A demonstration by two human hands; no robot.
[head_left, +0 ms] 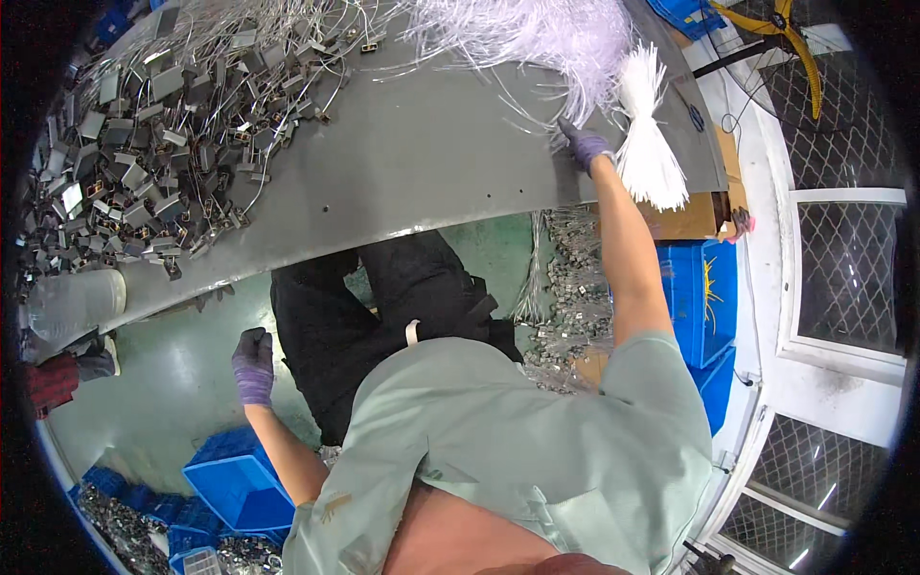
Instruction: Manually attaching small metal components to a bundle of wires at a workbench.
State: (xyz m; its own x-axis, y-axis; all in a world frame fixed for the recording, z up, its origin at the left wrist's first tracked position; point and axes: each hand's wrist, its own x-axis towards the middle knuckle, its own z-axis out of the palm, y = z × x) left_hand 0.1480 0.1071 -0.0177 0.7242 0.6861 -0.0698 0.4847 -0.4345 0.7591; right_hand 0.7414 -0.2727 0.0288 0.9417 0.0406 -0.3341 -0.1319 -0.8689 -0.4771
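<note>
My right hand (583, 146), in a purple glove with dark fingertips, reaches over the grey tabletop (412, 144). Its fingers are drawn together at the loose ends of a heap of thin pale strands (537, 38), which look like cable ties; how many they grip is too small to tell. Just right of that hand lies a tied white bundle of similar strands (652, 139), fanned out at both ends. Away from the table, my left hand (254, 367), gloved alike, is curled into a fist above the floor, with nothing visible in it.
Many small grey box-shaped parts with wires (144, 172) cover the table's left side. A translucent container (77, 302) sits at its left edge. Blue crates (240, 479) stand at lower left, others (700, 297) at right. Wired parts (570, 278) lie below the table. A yellow-bladed fan (786, 34) is upper right.
</note>
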